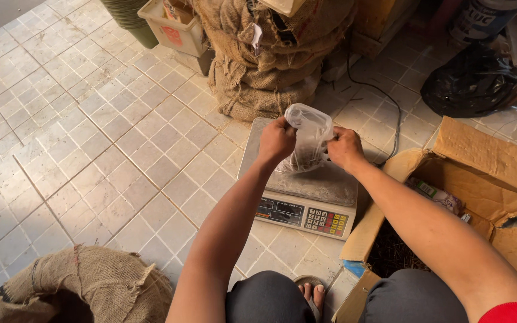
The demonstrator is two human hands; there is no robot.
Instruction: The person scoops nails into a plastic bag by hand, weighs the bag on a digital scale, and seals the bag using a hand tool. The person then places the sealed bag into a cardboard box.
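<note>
Both my hands, L (276, 140) & R (345, 148), pinched shut on clear plastic bag (310, 136) w/ dark bits, above scale's (306, 191) back edge.

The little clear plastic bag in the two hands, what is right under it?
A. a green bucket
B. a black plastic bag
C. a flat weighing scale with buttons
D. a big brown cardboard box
C: both the left hand and the right hand hold the small clear plastic bag directly over the metal-topped weighing scale on the tiled floor.
</note>
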